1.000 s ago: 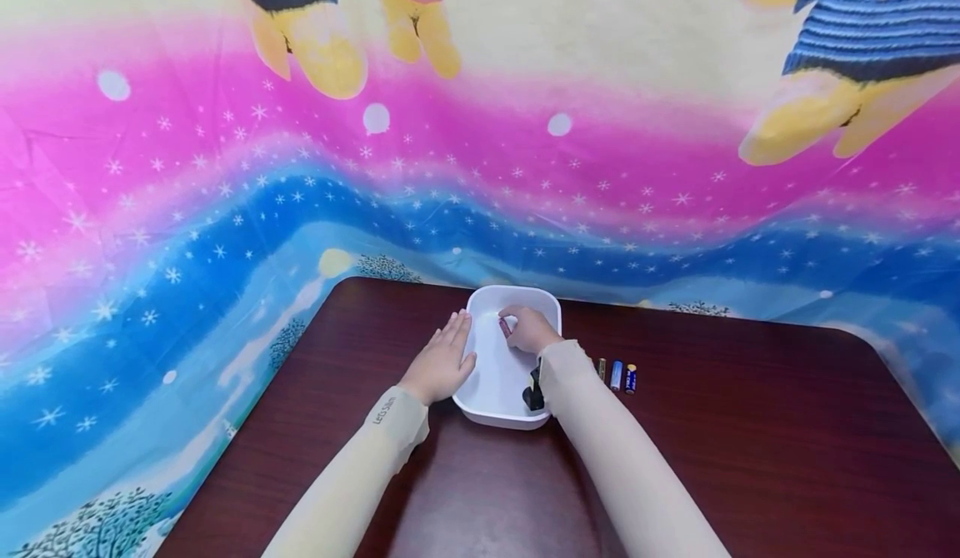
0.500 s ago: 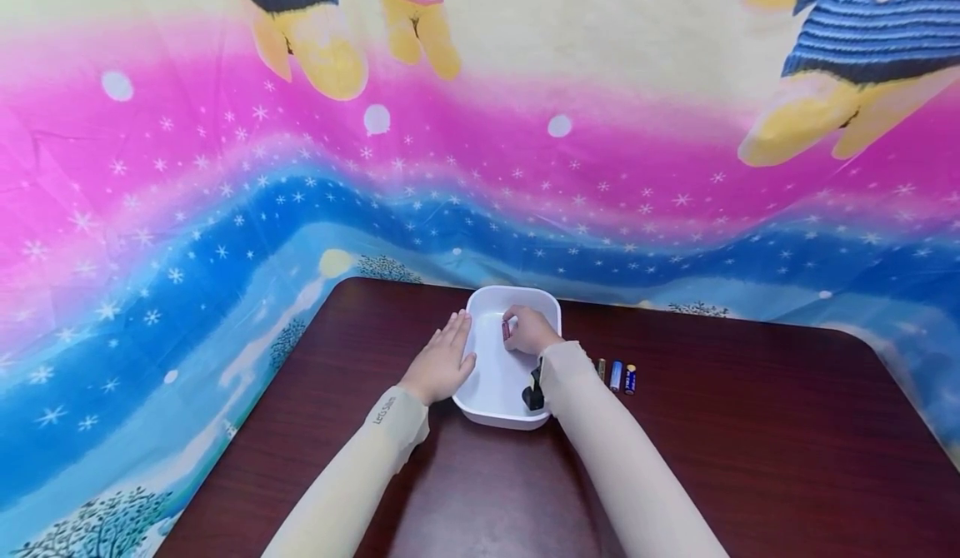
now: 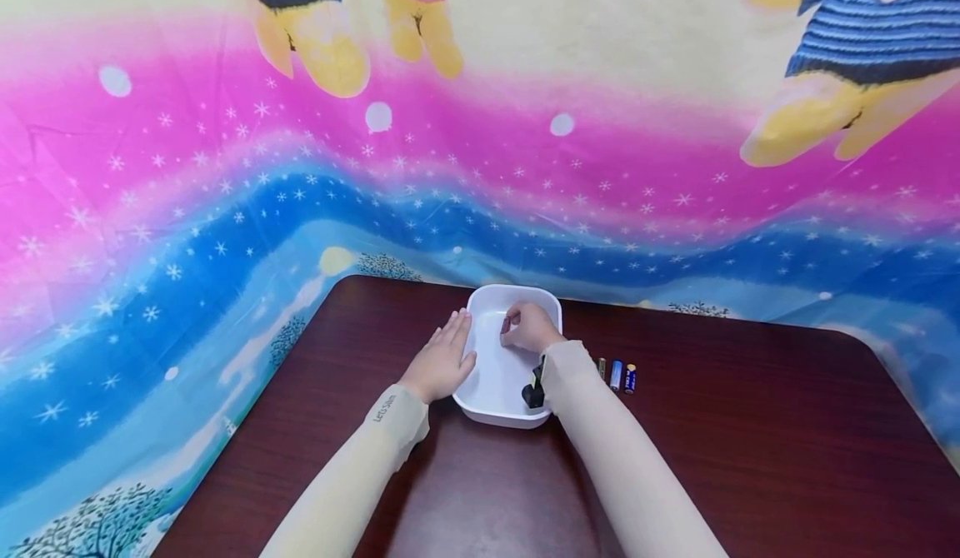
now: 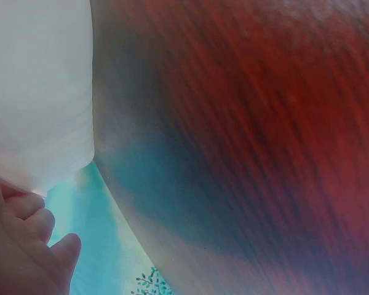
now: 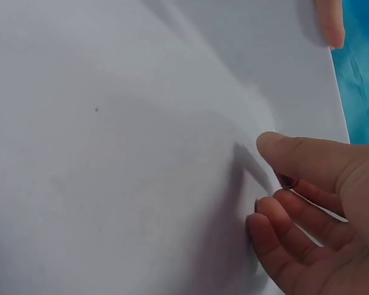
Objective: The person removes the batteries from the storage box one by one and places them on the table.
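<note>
A white plastic tub [image 3: 483, 383] stands near the table's far edge. My left hand [image 3: 441, 362] rests along its left rim with fingers extended; the left wrist view catches a few of its fingers [image 4: 40, 224] against the white wall [image 4: 43, 80]. Inside the tub is my right hand [image 3: 529, 327], its thumb and fingers curled together. Between them, the right wrist view shows the dark red end of a battery [image 5: 287, 180]; the rest of it is hidden by the right hand [image 5: 320, 203].
To the right of the tub, a blue battery [image 3: 616, 376], a dark blue one with a yellow end [image 3: 630, 379] and a partly hidden gold one [image 3: 602, 368] lie in a row on the brown table [image 3: 750, 425]. A printed cloth [image 3: 480, 175] hangs behind the table.
The red battery in my right hand has turned from clearly visible to almost hidden behind the fingers in the head view. My right hand shifted very slightly; my left hand stayed put.
</note>
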{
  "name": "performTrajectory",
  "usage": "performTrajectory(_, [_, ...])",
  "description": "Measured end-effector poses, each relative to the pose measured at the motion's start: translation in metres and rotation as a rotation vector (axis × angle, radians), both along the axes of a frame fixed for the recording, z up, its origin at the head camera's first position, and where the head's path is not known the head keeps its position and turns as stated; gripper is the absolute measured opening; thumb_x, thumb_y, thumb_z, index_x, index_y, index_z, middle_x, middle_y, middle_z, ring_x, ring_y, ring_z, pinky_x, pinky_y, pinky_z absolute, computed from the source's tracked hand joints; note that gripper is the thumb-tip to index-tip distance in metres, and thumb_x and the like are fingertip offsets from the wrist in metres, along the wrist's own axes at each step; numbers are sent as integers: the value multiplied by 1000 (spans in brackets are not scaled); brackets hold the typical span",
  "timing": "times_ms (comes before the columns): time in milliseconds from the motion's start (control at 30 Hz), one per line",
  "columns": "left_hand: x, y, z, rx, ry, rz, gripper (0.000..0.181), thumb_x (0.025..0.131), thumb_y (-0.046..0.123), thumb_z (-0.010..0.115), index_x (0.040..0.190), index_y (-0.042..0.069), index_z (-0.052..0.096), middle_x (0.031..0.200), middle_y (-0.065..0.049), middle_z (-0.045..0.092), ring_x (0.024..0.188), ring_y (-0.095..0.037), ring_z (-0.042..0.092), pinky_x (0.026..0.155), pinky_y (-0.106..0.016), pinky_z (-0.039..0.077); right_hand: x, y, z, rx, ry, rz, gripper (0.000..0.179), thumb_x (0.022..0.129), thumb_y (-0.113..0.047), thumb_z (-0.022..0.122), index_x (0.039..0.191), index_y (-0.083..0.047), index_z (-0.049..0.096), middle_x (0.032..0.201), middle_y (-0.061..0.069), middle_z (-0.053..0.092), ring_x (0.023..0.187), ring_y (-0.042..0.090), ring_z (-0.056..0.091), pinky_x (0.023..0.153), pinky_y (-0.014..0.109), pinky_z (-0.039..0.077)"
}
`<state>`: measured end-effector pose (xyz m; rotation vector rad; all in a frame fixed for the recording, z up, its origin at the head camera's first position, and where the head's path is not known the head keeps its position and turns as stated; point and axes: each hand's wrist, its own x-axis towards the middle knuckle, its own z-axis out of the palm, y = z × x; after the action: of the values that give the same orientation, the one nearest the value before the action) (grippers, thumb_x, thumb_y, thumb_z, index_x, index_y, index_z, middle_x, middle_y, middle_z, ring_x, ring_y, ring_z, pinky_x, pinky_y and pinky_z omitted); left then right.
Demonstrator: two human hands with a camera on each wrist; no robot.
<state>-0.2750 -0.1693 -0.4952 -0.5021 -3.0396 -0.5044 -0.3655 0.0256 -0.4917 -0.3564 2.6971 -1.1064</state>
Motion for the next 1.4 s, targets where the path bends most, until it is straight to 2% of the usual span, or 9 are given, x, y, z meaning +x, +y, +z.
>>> performTrajectory(200, [1, 2, 2, 1, -2, 0, 67, 108, 29, 44, 160, -2, 16, 168, -15, 14, 155, -28, 11, 124, -49, 20, 0, 3, 2, -65, 1, -17, 34, 81, -10, 86, 109, -1, 69, 107, 12, 68, 104, 28, 62, 94, 44, 54])
performTrajectory(533, [3, 3, 2, 7, -10, -2, 67, 107, 29, 44, 160, -2, 17, 168, -16, 16, 155, -29, 12, 123, -50, 21, 1, 5, 2, -149, 33, -18, 30, 82, -12, 85, 107, -1, 72, 104, 12, 71, 100, 26, 67, 92, 42, 56])
performTrajectory(833, [2, 2, 2, 6, -9, -5, 67, 107, 29, 44, 160, -2, 17, 168, -16, 16, 155, -29, 12, 123, -51, 21, 5, 5, 6, -188, 47, -39, 38, 82, -12, 84, 116, 1, 70, 114, 18, 70, 107, 31, 68, 96, 42, 55])
performTrajectory(1100, [2, 1, 2, 12, -4, -3, 67, 107, 28, 45, 160, -3, 18, 167, -18, 17, 155, -30, 13, 123, -51, 22, 12, 5, 13, -230, 30, -24, 47, 85, -10, 82, 128, 3, 65, 123, 19, 68, 116, 32, 65, 100, 42, 53])
performTrajectory(1400, [3, 2, 4, 24, -22, 9, 68, 107, 29, 45, 161, -1, 17, 168, -15, 15, 155, -29, 11, 124, -49, 20, 20, 13, 27, -316, 0, -29, 47, 86, -9, 81, 130, 1, 65, 126, 17, 67, 119, 33, 63, 103, 43, 51])
